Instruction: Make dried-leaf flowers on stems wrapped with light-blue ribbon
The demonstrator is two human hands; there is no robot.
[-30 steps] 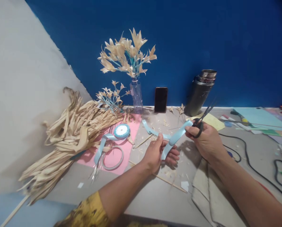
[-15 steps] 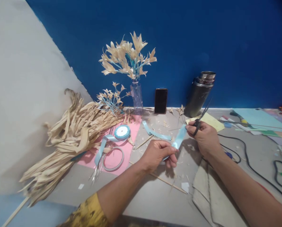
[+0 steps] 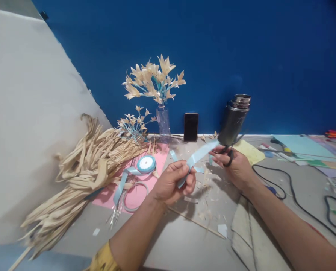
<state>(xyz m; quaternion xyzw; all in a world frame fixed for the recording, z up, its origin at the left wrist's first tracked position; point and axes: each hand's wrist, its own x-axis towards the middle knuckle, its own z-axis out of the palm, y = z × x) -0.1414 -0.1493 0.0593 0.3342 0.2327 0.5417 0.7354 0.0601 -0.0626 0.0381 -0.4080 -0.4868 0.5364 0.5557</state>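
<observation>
Between the thumb and fingers of my left hand [image 3: 177,178] is a strip of light blue satin ribbon [image 3: 200,153]. It slants up to the right, its upper end close to the fingertips of my right hand [image 3: 235,167]; whether they touch it I cannot tell. My right hand is closed around black-handled scissors [image 3: 229,157], whose blades are blurred against the flask behind. Another length of the same blue ribbon lies on the table behind my left hand, partly covered. A ribbon spool [image 3: 146,164] with a loose tail rests on pink paper [image 3: 159,154].
Dried husks [image 3: 91,165] are heaped at left. Behind stand a clear bottle [image 3: 163,120] of husk flowers [image 3: 153,79], a phone [image 3: 191,127] and a dark flask [image 3: 234,119]. A black cable [image 3: 289,177] and coloured papers [image 3: 306,146] lie at right, a thin stick [image 3: 197,222] in front.
My left hand has drawn left with the ribbon strip, away from my right hand. The right hand has turned its fingers more open around the scissors, and the view has tilted slightly upward.
</observation>
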